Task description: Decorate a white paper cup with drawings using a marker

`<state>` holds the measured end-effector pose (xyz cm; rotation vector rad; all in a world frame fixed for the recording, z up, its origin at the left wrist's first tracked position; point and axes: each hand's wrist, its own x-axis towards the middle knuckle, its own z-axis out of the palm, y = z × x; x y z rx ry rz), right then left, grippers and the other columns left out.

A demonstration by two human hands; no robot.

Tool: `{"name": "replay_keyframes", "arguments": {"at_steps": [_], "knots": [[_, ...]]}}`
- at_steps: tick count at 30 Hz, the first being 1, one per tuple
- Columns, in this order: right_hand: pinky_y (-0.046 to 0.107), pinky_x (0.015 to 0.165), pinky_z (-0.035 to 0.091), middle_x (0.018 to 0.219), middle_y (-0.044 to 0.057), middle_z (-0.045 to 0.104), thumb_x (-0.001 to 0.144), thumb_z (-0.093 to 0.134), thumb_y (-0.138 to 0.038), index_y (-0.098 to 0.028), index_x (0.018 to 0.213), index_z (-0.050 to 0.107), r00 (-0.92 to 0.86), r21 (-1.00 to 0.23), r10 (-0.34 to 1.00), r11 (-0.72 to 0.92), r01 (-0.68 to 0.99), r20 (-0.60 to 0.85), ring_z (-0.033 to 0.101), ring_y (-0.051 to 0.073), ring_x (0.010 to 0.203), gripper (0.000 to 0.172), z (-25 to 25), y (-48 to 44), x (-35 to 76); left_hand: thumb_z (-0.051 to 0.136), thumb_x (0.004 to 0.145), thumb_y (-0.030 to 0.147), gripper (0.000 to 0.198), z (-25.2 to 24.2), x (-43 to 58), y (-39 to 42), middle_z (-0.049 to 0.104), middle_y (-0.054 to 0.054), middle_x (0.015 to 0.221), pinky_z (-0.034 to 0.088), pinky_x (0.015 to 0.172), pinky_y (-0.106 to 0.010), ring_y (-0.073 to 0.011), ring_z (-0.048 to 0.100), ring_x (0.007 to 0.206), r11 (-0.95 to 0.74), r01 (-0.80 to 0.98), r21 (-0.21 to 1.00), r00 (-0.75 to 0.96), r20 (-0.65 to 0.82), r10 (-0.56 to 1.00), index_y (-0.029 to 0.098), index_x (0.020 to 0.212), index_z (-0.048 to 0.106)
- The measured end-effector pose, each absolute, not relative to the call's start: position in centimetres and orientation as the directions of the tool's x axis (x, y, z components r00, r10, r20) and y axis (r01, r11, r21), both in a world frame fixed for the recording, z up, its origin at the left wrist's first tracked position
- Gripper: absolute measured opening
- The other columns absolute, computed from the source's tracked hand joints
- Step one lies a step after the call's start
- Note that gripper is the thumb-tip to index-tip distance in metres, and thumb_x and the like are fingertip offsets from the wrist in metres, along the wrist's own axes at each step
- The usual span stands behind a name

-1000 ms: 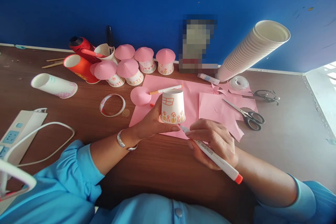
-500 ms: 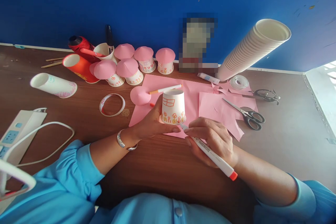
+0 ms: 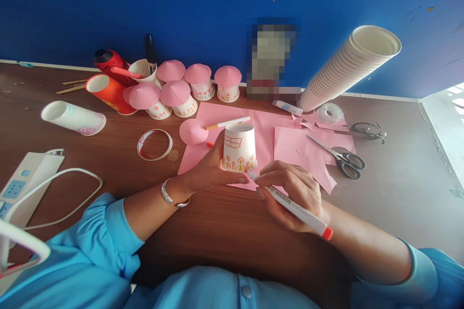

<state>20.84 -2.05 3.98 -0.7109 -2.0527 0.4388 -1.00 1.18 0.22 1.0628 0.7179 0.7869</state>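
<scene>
My left hand grips a white paper cup from its left side and from below. An orange window and a row of flowers with yellowish stems are drawn on the cup. In my right hand is a white marker with an orange end, its tip at the cup's lower rim. Behind the cup, a second marker with a yellow-orange end lies on pink paper. A pink paper cone rests beside that marker's end.
Several drawn cups with pink cone roofs stand at the back. A tall stack of paper cups leans at right, near a glue tube, clear tape and scissors. At left are a tape ring and a power strip.
My right hand has shifted the marker slightly; its orange end is a little higher and further right. The cup in my left hand has barely moved.
</scene>
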Motion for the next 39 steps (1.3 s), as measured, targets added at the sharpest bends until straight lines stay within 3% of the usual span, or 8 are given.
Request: {"name": "replay_keyframes", "arguments": {"at_steps": [4, 7, 10, 15, 21, 24, 29, 39], "knots": [[0.026, 0.056, 0.056, 0.075, 0.0, 0.067, 0.093, 0.057, -0.006, -0.021, 0.103, 0.061, -0.434, -0.584, 0.662, 0.747, 0.316, 0.612, 0.07, 0.015, 0.066, 0.019, 4.2, -2.1, 20.8, 0.097, 0.071, 0.03, 0.106, 0.1, -1.0, 1.2, 0.067, -0.007, 0.116, 0.061, 0.086, -0.041, -0.0277, 0.069, 0.105, 0.281, -0.217, 0.935, 0.539, -0.125, 0.833, 0.034, 0.159, 0.038], [0.027, 0.055, 0.057, 0.079, 0.001, 0.068, 0.096, 0.058, -0.01, -0.021, 0.105, 0.06, -0.432, -0.586, 0.657, 0.751, 0.306, 0.617, 0.07, 0.015, 0.066, 0.015, 4.5, -2.0, 21.1, 0.097, 0.071, 0.03, 0.104, 0.0, -1.0, 1.3, 0.067, -0.009, 0.125, 0.061, 0.089, -0.042, -0.029, 0.069, 0.11, 0.283, -0.214, 0.935, 0.525, -0.134, 0.84, 0.033, 0.157, 0.04], [0.03, 0.057, 0.061, 0.084, 0.004, 0.07, 0.1, 0.059, -0.014, -0.021, 0.113, 0.063, -0.41, -0.549, 0.624, 0.781, 0.296, 0.665, 0.072, 0.019, 0.072, 0.015, 4.6, -1.8, 21.7, 0.097, 0.072, 0.031, 0.104, -0.1, -1.1, 1.4, 0.063, -0.013, 0.142, 0.059, 0.099, -0.047, -0.0351, 0.065, 0.125, 0.304, -0.241, 0.922, 0.523, -0.14, 0.841, 0.035, 0.159, 0.04], [0.035, 0.062, 0.063, 0.092, 0.007, 0.071, 0.101, 0.062, -0.016, -0.023, 0.13, 0.064, -0.288, -0.554, 0.65, 0.755, 0.35, 0.704, 0.074, 0.024, 0.083, 0.03, 3.9, -1.6, 21.9, 0.096, 0.073, 0.032, 0.095, -0.1, -1.0, 1.6, 0.055, -0.012, 0.16, 0.049, 0.117, -0.054, -0.0421, 0.048, 0.151, 0.316, -0.301, 0.9, 0.487, -0.14, 0.862, 0.035, 0.155, 0.047], [0.034, 0.062, 0.063, 0.088, 0.006, 0.072, 0.097, 0.064, -0.01, -0.023, 0.119, 0.064, -0.342, -0.55, 0.648, 0.76, 0.347, 0.68, 0.074, 0.023, 0.079, 0.026, 4.2, -1.5, 21.6, 0.092, 0.077, 0.033, 0.084, 0.1, -1.1, 1.5, 0.064, -0.013, 0.152, 0.042, 0.122, -0.058, -0.0408, 0.055, 0.146, 0.357, -0.356, 0.864, 0.496, -0.149, 0.856, 0.029, 0.15, 0.052], [0.031, 0.06, 0.062, 0.082, 0.004, 0.071, 0.097, 0.063, -0.009, -0.021, 0.11, 0.063, -0.382, -0.557, 0.651, 0.759, 0.338, 0.656, 0.071, 0.018, 0.07, 0.018, 4.5, -1.6, 21.5, 0.091, 0.078, 0.029, 0.082, 0.0, -1.2, 1.5, 0.064, -0.012, 0.151, 0.044, 0.121, -0.057, -0.0393, 0.058, 0.143, 0.359, -0.35, 0.865, 0.491, -0.157, 0.857, 0.03, 0.15, 0.052], [0.028, 0.058, 0.06, 0.08, 0.002, 0.07, 0.095, 0.06, -0.005, -0.021, 0.107, 0.063, -0.396, -0.561, 0.651, 0.759, 0.329, 0.648, 0.07, 0.016, 0.067, 0.02, 4.4, -1.7, 21.4, 0.087, 0.081, 0.029, 0.08, 0.3, -1.4, 1.4, 0.069, -0.012, 0.143, 0.048, 0.115, -0.058, -0.0366, 0.069, 0.127, 0.36, -0.323, 0.875, 0.543, -0.14, 0.828, 0.03, 0.152, 0.051], [0.028, 0.058, 0.06, 0.078, 0.002, 0.07, 0.095, 0.061, -0.007, -0.02, 0.106, 0.064, -0.416, -0.53, 0.625, 0.781, 0.33, 0.661, 0.071, 0.016, 0.066, 0.018, 4.3, -1.7, 21.2, 0.085, 0.082, 0.026, 0.079, 0.3, -1.5, 1.4, 0.06, -0.013, 0.158, 0.048, 0.118, -0.058, -0.0395, 0.057, 0.145, 0.358, -0.323, 0.876, 0.581, -0.115, 0.806, 0.031, 0.152, 0.05]]}}
